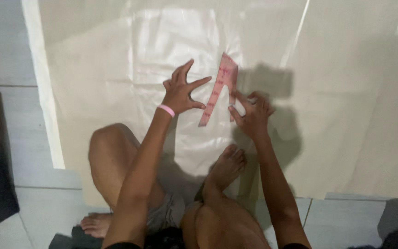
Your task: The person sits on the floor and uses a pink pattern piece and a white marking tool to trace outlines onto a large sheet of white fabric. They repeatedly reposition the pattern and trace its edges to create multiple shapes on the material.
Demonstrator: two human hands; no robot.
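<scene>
Pink translucent curved ruler (218, 90) lies mid-frame on cream fabric (346, 115) spread over the floor. Left hand (180, 92), fingers splayed, presses the cloth beside it, probably keeping it flat; right hand (252, 115) pins the ruler's lower edge with open fingers.

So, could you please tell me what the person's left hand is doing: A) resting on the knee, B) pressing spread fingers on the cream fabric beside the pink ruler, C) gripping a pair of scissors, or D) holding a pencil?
B: the left hand, with a pink wristband, has its fingers spread on the cream fabric next to the pink ruler; nothing is held.
</scene>
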